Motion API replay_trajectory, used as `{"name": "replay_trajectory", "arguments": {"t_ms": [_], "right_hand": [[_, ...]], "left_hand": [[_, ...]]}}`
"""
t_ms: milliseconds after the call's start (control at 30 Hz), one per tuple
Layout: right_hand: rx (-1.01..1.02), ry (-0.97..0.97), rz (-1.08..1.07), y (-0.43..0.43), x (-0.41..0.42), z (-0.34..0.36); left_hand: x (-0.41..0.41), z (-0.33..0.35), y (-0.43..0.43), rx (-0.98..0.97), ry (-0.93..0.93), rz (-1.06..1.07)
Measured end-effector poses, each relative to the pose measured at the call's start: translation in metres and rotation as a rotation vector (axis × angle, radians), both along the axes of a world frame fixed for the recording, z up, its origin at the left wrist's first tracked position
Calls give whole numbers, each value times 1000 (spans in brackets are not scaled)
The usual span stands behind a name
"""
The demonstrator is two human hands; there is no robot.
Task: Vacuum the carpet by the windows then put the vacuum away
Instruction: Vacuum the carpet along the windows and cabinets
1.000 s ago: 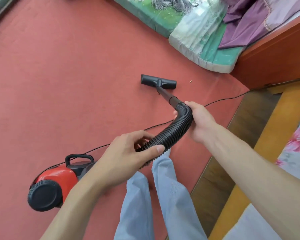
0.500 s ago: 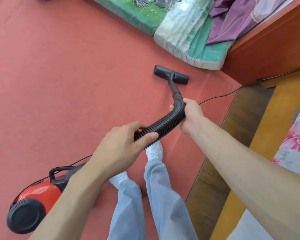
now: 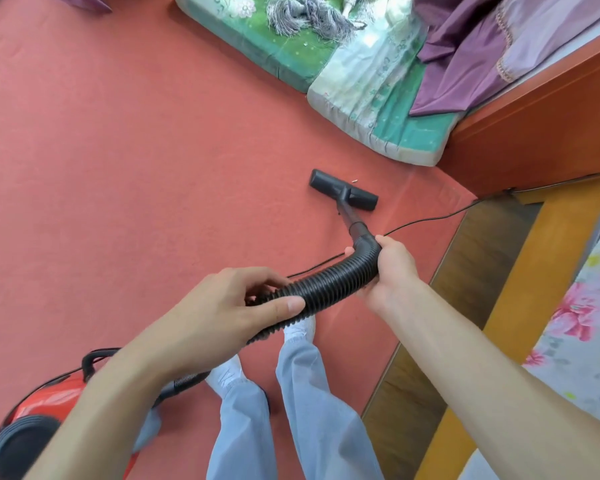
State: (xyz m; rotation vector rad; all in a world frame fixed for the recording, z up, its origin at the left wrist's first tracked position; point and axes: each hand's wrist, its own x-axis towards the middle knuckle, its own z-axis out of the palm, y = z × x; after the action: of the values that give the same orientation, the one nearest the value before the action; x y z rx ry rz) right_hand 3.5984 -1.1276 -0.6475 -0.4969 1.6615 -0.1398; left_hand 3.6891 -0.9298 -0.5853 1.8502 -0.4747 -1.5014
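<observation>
A black ribbed vacuum hose [image 3: 329, 284] runs across the middle of the view above the red carpet [image 3: 125, 174]. My right hand [image 3: 394, 268] grips the hose at its bend, where the short black tube leads down to the flat floor nozzle [image 3: 343, 189] on the carpet. My left hand [image 3: 222, 313] holds the hose lower down, thumb on top. The red canister vacuum [image 3: 45, 403] with a black wheel and handle sits at the lower left, partly hidden by my left forearm. A tiny light scrap [image 3: 354, 181] lies just beyond the nozzle.
A thin black power cord [image 3: 430, 219] crosses the carpet toward the right. Green floor cushions [image 3: 378, 109] with purple cloth lie at the top. An orange wooden cabinet [image 3: 534, 133] stands at the right, with wood floor [image 3: 465, 289] and a yellow bed frame [image 3: 520, 306] beside it. My legs and white socks stand below the hose.
The nozzle slid right toward the cushion corner, then came back a little toward me. The canister has dropped toward the lower left of the view. Both hands keep their hold on the hose.
</observation>
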Motion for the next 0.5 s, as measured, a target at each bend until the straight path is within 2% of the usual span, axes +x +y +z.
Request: {"name": "replay_trajectory", "arguments": {"t_ms": [133,267,400,500], "right_hand": [[-47,-37,17,-19,18,-47],[-23,-54,93,-37,17,-57],[56,-56,223,-44,-1,-20],[150,-62,305,-41,-23,7]], "left_hand": [[-12,-31,-29,99,-224,-43],[-18,-40,-47,98,-232,-53],[-4,-14,-38,-8,-42,27],[12,3,-25,-46,130,-1]]}}
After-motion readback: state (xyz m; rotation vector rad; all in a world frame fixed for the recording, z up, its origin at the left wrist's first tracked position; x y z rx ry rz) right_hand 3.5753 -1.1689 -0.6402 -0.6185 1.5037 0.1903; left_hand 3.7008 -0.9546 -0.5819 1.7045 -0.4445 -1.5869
